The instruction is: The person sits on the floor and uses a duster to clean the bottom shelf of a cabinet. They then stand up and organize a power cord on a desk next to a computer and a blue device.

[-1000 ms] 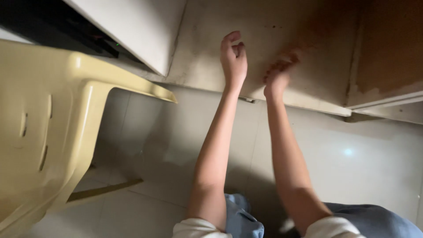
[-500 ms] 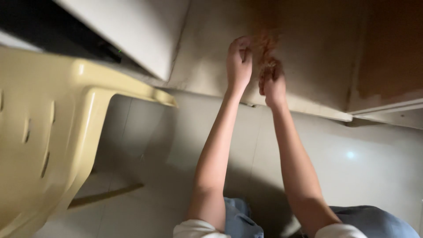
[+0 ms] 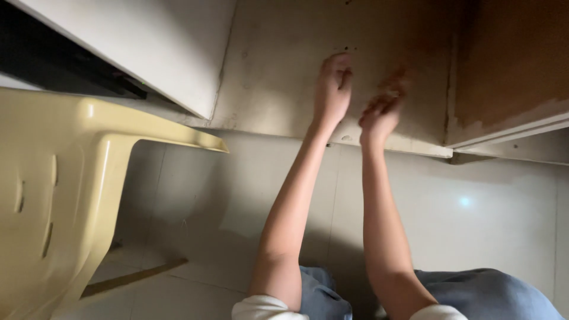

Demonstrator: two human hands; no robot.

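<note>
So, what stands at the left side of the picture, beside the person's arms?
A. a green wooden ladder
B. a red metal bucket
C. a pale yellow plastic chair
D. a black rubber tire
C: a pale yellow plastic chair fills the left side of the head view, standing on the light tiled floor, apart from the left hand and right hand raised at the wall panel.

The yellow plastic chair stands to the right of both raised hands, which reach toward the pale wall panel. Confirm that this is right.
Not quite. The head view shows the yellow plastic chair to the left of the hands. The left hand and right hand do reach toward the pale wall panel.
</note>
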